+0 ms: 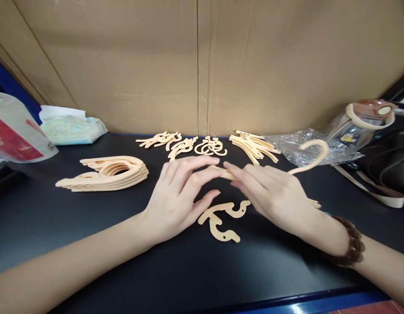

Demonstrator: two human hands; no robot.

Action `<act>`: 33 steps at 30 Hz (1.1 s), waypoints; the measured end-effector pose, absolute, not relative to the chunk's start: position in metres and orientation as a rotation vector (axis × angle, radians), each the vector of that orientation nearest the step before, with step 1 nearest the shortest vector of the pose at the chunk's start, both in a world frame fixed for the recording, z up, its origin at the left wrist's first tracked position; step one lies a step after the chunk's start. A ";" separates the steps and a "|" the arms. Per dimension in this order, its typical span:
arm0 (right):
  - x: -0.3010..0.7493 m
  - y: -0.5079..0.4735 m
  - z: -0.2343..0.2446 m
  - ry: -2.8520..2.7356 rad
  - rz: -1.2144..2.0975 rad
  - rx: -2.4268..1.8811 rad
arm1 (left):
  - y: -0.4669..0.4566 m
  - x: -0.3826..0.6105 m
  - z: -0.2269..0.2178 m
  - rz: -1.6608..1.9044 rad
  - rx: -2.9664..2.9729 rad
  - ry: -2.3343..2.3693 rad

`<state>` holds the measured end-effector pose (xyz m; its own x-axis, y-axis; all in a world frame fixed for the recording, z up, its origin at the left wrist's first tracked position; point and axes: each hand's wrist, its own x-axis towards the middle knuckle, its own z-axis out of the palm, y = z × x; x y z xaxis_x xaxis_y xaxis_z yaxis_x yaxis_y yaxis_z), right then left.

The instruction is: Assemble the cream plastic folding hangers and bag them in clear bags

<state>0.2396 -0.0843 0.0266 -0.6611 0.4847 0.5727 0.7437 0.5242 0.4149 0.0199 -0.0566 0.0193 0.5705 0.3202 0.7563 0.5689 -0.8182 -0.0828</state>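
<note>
Between my hands is a beige plastic hanger part (227, 175), mostly covered by fingers. My left hand (175, 196) has its index and middle fingertips at the part's left end, with the thumb held apart below. My right hand (273, 192) pinches the part from the right, palm down. A curved beige hook (319, 150) sticks up behind the right hand; its join to the held part is hidden. Under the hands, a short arm piece (215, 210) and curved pieces with small holes (221, 235) lie on the black table (149, 274).
Stacked folded hangers (106, 174) lie at left. Along the back are small arm pieces (161, 139), hooks (211, 146) and straight strips (254, 146). A clear plastic bag (296, 146), drink bottle (358, 122), strap (378, 192), tissue pack (71, 126) and white-red container (18, 131) stand around; cardboard (130, 65) rises behind.
</note>
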 end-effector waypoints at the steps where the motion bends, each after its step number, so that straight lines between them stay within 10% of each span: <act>1: 0.242 -0.082 0.027 -2.349 -0.915 -1.055 | -0.057 0.020 0.020 -1.114 -2.491 -0.731; 33: 0.246 -0.073 0.020 -2.399 -0.464 -1.362 | -0.048 0.018 0.016 -0.765 -2.976 -1.252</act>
<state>0.2460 -0.0729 0.0196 -0.4813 0.7545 0.4461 0.8664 0.4866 0.1118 0.0182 -0.0476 0.0162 0.6118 0.7121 0.3444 0.6312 -0.7019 0.3300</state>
